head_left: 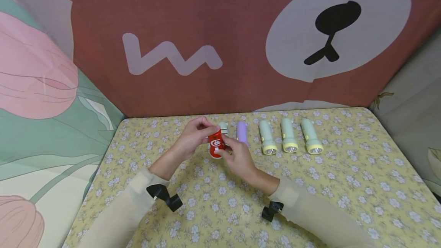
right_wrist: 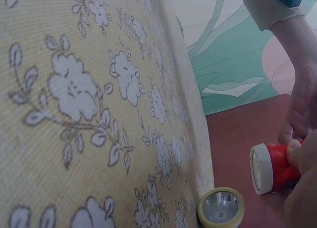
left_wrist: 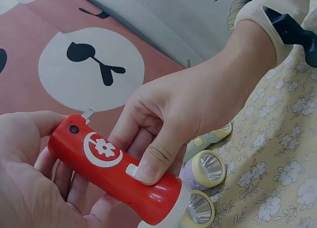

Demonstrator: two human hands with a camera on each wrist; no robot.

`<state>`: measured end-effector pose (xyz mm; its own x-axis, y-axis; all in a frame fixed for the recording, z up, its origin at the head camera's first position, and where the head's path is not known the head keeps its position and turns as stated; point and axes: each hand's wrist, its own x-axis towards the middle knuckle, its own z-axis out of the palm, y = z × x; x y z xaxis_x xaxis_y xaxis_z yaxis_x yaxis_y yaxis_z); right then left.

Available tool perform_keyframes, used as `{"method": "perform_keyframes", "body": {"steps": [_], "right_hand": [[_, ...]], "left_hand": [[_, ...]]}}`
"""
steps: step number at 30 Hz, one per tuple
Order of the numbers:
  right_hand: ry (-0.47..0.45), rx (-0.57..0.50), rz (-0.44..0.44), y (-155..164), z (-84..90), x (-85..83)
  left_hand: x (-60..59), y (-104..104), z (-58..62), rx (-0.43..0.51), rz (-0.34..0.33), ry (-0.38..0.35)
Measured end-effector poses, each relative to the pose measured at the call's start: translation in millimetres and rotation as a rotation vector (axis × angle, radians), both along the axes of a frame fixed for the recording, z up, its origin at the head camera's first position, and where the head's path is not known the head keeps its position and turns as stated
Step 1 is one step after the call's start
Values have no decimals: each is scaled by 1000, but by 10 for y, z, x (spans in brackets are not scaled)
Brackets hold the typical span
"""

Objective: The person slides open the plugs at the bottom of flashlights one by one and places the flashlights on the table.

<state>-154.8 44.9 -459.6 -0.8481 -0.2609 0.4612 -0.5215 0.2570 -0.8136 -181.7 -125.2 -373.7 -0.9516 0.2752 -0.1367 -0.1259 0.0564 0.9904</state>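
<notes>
Both hands grip a red flashlight (head_left: 216, 143) above the table (head_left: 344, 186) toward its far edge: right hand (head_left: 238, 159) curled round it, thumb on the switch, left hand (head_left: 194, 134) cradling its tail. Beyond, a purple flashlight (head_left: 242, 132) and three green flashlights (head_left: 289, 136) line the far edge.

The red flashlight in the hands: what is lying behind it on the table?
Behind the red flashlight lie a pale green flashlight and a purple flashlight. The hands cover most of the green one, so its lens cannot be seen.

No readable text or numbers; the red plastic flashlight (left_wrist: 116, 176) bears only a white flower-in-crescent emblem on its side.
</notes>
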Motion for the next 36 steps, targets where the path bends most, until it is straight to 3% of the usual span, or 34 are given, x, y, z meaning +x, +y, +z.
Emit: {"method": "perform_keyframes", "body": {"steps": [11,19,30,36], "right_hand": [[5,21,1,24,-6,-5],[-8,7,16,23,19,2],[-76,-18,21,25,82,-11],[-124,-22,29,34,119,-15]], "left_hand": [[-7,-18,-44,-17,-10,45],[0,-49,-58,-66,-11,131],[-2,-165,-51,-31,-115,248],[-27,-235,-81,-62,-152,310]]}}
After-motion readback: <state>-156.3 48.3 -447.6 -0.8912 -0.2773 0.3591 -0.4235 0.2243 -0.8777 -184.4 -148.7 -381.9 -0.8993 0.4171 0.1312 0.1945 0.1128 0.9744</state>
